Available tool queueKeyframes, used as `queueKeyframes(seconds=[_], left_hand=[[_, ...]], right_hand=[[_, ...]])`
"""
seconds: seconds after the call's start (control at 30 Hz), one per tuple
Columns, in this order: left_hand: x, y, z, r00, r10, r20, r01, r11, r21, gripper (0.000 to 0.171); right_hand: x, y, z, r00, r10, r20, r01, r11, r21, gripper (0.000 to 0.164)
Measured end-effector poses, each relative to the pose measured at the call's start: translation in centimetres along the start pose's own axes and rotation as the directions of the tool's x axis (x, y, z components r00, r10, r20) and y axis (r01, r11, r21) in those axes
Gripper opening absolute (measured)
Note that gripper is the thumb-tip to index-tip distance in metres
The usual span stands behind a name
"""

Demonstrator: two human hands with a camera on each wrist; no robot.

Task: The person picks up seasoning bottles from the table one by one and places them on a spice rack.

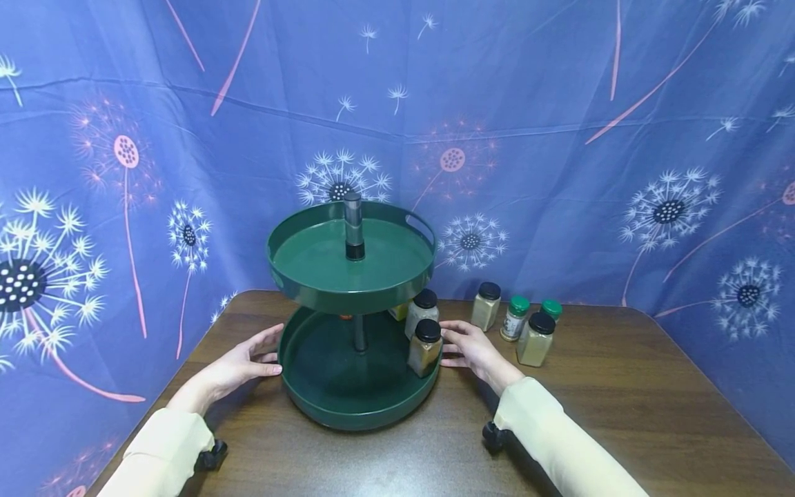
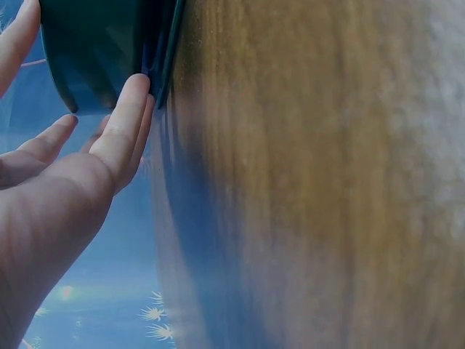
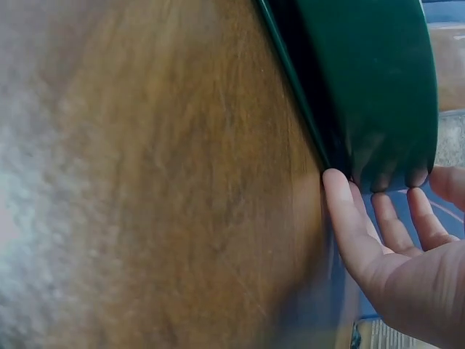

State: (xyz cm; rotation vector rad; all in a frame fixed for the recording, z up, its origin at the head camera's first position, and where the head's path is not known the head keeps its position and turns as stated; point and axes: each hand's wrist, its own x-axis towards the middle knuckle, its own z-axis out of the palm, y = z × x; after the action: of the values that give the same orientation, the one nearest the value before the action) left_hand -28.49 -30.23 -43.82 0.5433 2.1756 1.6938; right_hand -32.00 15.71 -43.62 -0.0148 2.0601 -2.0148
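A two-tier green round organizer point(image 1: 352, 301) stands on the wooden table, with a grey post through its middle. My left hand point(image 1: 239, 366) touches the lower tier's left side with extended fingers, thumb nearer the viewer. On the opposite side, my right hand point(image 1: 475, 353) has its fingertips against the lower tier's outer wall. In the right wrist view, the fingers point(image 3: 347, 218) meet the green wall near the table. On the lower tier's right side sit a black-lidded jar of brown spice point(image 1: 425, 347) and another black-lidded jar point(image 1: 421, 310). Something yellowish behind them is mostly hidden.
Right of the organizer stand two more black-lidded jars, one at the back point(image 1: 486, 306) and one nearer point(image 1: 535, 339). Beside them are two green-capped shakers, a front one point(image 1: 515, 318) and a partly hidden one point(image 1: 551, 309). A blue dandelion-print cloth point(image 1: 534, 152) hangs behind the table.
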Motion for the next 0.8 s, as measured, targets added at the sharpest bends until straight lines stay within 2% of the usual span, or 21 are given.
queueKeyframes(seconds=[0.23,0.4,0.8], left_hand=[[0.0,-0.1,0.0,1.000,0.000,-0.003,-0.001,1.000,-0.022,0.089],[0.1,-0.3,0.0,1.000,0.015,-0.002,-0.015,1.000,-0.007,0.088],[0.1,-0.2,0.0,0.999,0.034,0.010,-0.034,0.999,-0.023,0.089]], right_hand=[[0.5,0.0,0.2,1.000,0.007,-0.023,-0.007,1.000,0.005,0.037],[0.3,0.0,0.3,0.999,0.016,-0.030,-0.016,1.000,0.000,0.037],[-2.5,-0.4,0.6,0.998,0.024,0.052,-0.022,1.000,-0.022,0.046]])
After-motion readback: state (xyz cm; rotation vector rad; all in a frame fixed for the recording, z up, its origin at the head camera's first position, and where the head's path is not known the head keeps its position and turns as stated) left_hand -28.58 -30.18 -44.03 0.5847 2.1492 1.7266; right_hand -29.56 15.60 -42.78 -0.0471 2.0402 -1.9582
